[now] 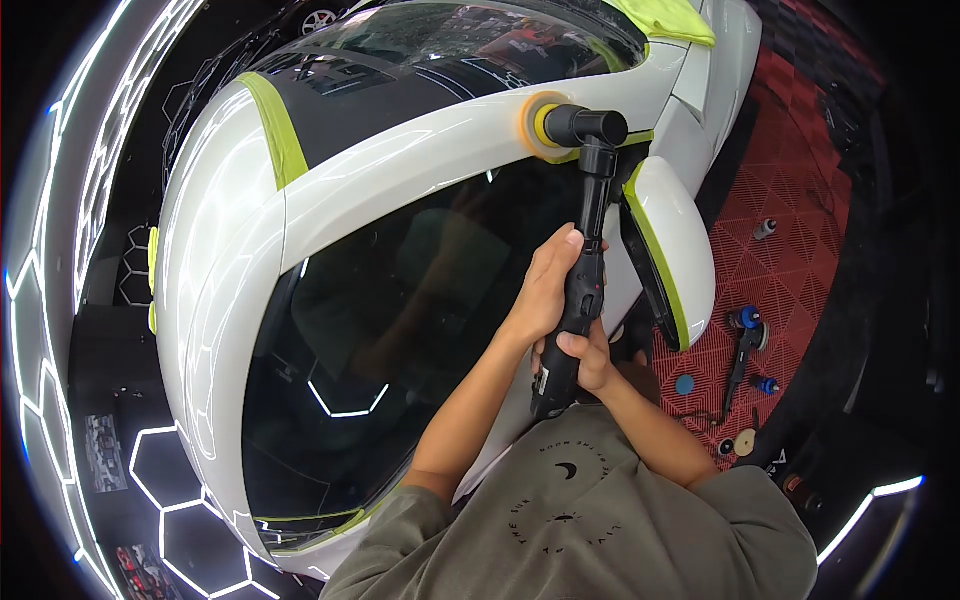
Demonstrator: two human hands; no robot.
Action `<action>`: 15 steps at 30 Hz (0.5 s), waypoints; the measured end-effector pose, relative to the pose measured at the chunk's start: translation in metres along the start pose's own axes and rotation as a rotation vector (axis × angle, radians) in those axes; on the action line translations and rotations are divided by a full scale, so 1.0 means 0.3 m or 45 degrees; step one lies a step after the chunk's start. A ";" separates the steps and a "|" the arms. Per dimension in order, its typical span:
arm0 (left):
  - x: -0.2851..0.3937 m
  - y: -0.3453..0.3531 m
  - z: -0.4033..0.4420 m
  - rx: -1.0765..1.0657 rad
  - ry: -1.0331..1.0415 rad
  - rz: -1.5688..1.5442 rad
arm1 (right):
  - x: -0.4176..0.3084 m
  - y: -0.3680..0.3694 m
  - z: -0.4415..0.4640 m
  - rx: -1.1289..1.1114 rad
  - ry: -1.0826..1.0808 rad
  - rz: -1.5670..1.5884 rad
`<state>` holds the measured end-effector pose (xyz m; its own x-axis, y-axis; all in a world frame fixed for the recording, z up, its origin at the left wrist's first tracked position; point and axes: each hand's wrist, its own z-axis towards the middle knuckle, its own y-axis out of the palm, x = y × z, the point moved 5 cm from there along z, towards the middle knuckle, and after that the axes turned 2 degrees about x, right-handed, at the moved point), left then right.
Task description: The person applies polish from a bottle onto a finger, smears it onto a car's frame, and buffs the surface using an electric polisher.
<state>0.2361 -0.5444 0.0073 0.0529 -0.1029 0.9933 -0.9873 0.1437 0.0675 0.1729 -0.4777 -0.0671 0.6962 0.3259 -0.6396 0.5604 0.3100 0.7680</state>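
Both of my hands are wrapped around a black polisher with an angled head. My left hand closes on its upper body, thumb lying along the casing. Lower down, my right hand grips the handle, its thumb across the front. At the far end, the orange foam pad on a yellow backing plate meets the white roof rail of a car, above the dark side window. Green masking tape edges several panels.
The white side mirror, edged in green tape, sticks out just right of the polisher. On the red floor tiles lie a second polisher, a small bottle and several pads. A green cloth drapes over the car's front.
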 end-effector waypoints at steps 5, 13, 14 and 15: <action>-0.010 -0.043 -0.087 -0.007 0.007 0.046 | 0.085 0.027 -0.030 -0.091 0.041 0.024; 0.009 -0.126 -0.226 0.121 0.086 0.077 | 0.165 0.119 -0.056 -0.129 0.112 -0.012; 0.023 -0.134 -0.245 0.159 0.122 0.095 | 0.174 0.127 -0.062 -0.146 0.175 -0.013; 0.032 -0.147 -0.264 0.177 0.128 0.100 | 0.181 0.146 -0.066 -0.163 0.183 -0.011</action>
<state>0.2919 -0.4739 0.0213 -0.0175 0.0035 0.9998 -0.9998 0.0094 -0.0175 0.2262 -0.4287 -0.0688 0.6153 0.4445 -0.6510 0.4978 0.4213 0.7581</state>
